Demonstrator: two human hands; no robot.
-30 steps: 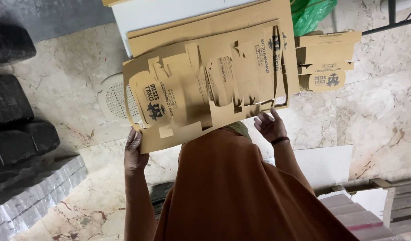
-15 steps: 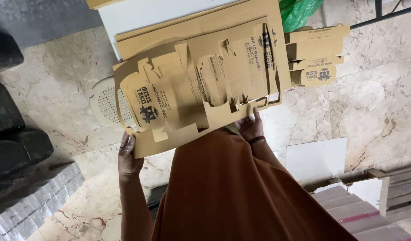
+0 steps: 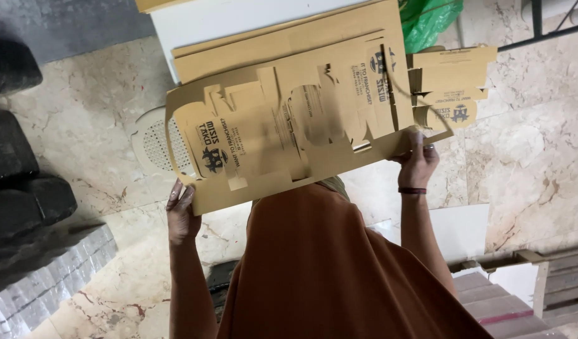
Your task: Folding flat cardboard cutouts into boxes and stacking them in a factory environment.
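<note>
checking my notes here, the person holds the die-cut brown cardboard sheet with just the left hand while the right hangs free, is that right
Not quite: the head view shows both hands on the cardboard sheet. The left hand grips its lower left corner, and the right hand is not free, it holds the lower right edge.

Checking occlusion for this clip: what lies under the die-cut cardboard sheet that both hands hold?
Under the cardboard sheet: more flat brown cardboard, a white round perforated object, marble floor. Whatever lies beneath its middle is covered.

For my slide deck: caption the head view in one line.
Left hand and right hand hold a flat die-cut cardboard sheet above a marble floor.
</note>
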